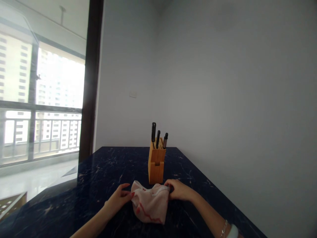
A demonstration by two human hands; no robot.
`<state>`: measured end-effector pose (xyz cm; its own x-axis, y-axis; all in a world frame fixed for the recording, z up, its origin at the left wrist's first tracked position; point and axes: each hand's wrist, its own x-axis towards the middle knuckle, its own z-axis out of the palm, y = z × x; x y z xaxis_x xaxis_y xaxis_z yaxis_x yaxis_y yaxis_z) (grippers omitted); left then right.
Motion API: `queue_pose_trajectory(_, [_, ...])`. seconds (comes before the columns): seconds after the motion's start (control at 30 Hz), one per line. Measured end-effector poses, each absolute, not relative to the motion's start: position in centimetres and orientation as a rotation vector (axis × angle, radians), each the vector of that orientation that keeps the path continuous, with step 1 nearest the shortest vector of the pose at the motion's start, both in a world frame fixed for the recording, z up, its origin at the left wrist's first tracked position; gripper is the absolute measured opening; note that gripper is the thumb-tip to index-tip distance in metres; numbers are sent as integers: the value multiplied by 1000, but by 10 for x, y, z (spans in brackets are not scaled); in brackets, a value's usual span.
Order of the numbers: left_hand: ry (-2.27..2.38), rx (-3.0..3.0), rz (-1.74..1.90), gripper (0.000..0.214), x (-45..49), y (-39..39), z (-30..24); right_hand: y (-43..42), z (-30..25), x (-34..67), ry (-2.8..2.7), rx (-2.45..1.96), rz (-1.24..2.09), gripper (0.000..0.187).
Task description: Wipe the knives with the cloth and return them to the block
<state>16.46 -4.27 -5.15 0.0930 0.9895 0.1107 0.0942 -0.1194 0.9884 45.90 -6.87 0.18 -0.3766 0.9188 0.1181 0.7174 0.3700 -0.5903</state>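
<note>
A pink-and-white cloth (152,205) with red markings lies crumpled and partly raised over the dark table, between my two hands. At its left edge, my left hand (121,197) holds it with the fingertips, one finger standing apart above. My right hand (178,190) pinches the cloth's upper right corner, with the fingers curled in. Just behind the cloth stands a wooden knife block (156,170), upright, and neither hand touches it. Several black-handled tools stick out of its top, among them a knife handle (153,131) and a black-and-metal handle (165,140).
The dark blue marbled table (111,167) stretches away toward a pale wall (223,99). A dark door frame (90,79) and large windows (58,79) are on the left. A brown patterned object (12,205) shows low at the left edge.
</note>
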Motion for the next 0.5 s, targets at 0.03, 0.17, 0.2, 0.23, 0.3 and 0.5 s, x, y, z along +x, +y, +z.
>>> queue_pose_trajectory(0.03, [1115,1408,1164,61,164,-42,-52,-69,2,458,-2198,-1409,636,38])
queue_pose_trajectory(0.17, [1054,1423,1140,68,159,-44,-51,-74,5,455,-2174,-1353,668,32])
queue_pose_trajectory(0.2, [1056,1420,1150,70,159,-44,-50,-75,6,455,-2172,-1340,685,30])
queue_pose_trajectory(0.23, [1061,1416,1164,71,158,-44,-50,-77,8,455,-2168,-1332,704,28])
queue_pose_trajectory(0.3, [1073,1412,1199,72,158,-44,-51,-79,10,454,-2154,-1320,741,25])
queue_pose_trajectory(0.5, [1090,1450,1231,73,148,-44,-55,-82,16,453,-2074,-1234,776,23])
